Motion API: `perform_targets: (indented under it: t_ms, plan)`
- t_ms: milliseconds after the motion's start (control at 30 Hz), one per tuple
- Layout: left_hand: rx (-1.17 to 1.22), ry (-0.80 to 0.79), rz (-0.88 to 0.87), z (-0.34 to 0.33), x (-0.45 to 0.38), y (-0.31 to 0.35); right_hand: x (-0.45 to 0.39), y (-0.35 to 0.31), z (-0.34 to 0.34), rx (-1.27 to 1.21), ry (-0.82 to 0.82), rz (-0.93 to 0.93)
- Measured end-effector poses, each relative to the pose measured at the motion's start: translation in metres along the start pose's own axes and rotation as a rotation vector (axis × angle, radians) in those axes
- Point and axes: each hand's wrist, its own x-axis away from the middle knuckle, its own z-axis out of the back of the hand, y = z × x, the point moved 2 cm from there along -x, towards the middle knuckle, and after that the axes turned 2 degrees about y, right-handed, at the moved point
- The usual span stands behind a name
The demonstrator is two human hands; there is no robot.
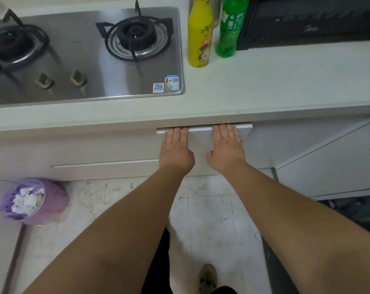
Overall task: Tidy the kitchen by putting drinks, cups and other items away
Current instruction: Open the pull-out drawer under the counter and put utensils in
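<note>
A white stone countertop (264, 81) carried a steel two-burner gas hob (84, 58) and, beside a black oven (307, 22), a yellow cartoon-printed bottle (200, 37) touching a green plastic soda bottle (230, 28). Below, the white drawer front (201, 149) was pressed by the left hand (175, 151) and right hand (227, 149), palms flat, fingers extended to its top edge, gripping nothing.

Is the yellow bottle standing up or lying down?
Standing up. The yellow bottle rests on its base on the counter, neck up, beside the green bottle.
</note>
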Motion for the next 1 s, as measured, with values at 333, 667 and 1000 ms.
perform_targets:
  t_ms: [333, 667, 1000]
  plan:
    - [-0.003, -0.040, -0.003, 0.006, 0.065, 0.007, 0.067, 0.001, 0.001, -0.023, -0.014, 0.032]
    - [0.002, -0.099, -0.074, -0.007, 0.203, 0.013, 0.208, -0.004, -0.001, -0.056, -0.125, 0.025]
    - [0.003, -0.219, -0.023, -0.007, 0.252, 0.023, 0.273, 0.000, -0.001, -0.048, -0.200, 0.050]
